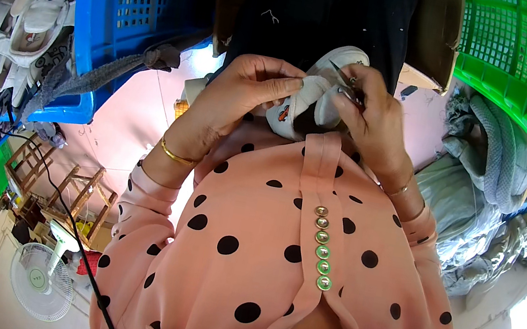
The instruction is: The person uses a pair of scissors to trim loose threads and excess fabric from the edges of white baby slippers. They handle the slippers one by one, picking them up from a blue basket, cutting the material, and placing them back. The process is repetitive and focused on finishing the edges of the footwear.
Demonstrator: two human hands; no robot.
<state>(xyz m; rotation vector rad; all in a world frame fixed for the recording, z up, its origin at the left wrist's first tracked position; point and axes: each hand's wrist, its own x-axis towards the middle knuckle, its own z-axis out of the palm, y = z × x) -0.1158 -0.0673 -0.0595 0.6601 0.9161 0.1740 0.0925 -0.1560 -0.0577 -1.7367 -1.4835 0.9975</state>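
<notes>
A small white cloth shoe (302,98) with a red patch on its side is held over my lap. My left hand (251,89) pinches its upper edge between thumb and fingers. Close against the shoe's right side, my right hand (374,110) is closed around a pair of thread snips (340,73). One dark pointed blade sticks out toward the shoe; the rest is mostly covered by my fingers. Just beyond lies another pale shoe part (348,56), partly hidden by my right hand; I cannot tell whether it is a second shoe.
A blue plastic crate (96,18) stands at the left, beside a heap of similar white shoes (41,16). At the right are a green basket (508,38) and piled grey cloth or bags (462,184). Lower left are wooden stools (81,193), a white fan (42,277) and a black cable (70,216).
</notes>
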